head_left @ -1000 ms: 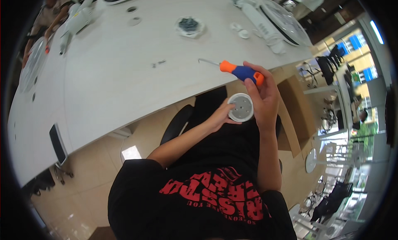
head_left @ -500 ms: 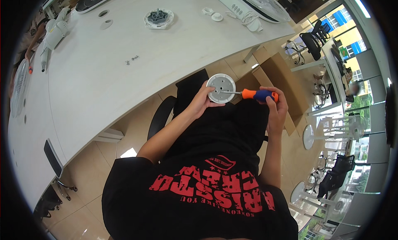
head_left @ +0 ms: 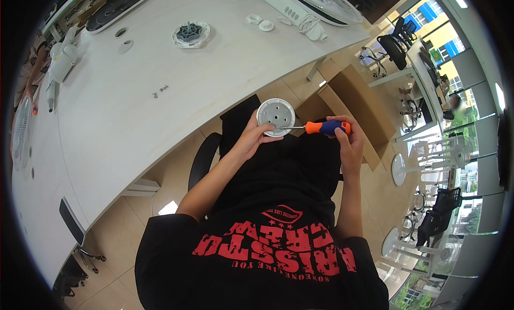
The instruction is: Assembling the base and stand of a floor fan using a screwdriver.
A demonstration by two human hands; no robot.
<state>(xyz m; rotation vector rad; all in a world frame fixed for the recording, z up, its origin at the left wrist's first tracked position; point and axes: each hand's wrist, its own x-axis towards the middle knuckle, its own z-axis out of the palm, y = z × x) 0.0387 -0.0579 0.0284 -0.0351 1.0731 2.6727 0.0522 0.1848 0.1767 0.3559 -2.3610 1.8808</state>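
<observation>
My left hand [head_left: 254, 139] grips a round white part [head_left: 276, 111] with a grey face and several small holes, its thumb lying on the lower rim. In my right hand [head_left: 348, 142] is a screwdriver [head_left: 325, 128] with an orange and blue handle. Its shaft points left across the lower part of the round piece, and the tip reaches near my left thumb. Whether the tip sits on a screw is too small to tell. Both hands are over my lap, just off the table's edge.
On the white table [head_left: 123, 133] lie several small screws [head_left: 159, 91], a white part with a grey knob [head_left: 191, 34], small white pieces [head_left: 260, 23] and a fan control panel with coiled cord [head_left: 310, 25]. An open cardboard box [head_left: 353, 106] stands on the floor at right.
The screwdriver's tip has moved from near the middle of the round part to its lower edge, by my left thumb. The view has shifted slightly.
</observation>
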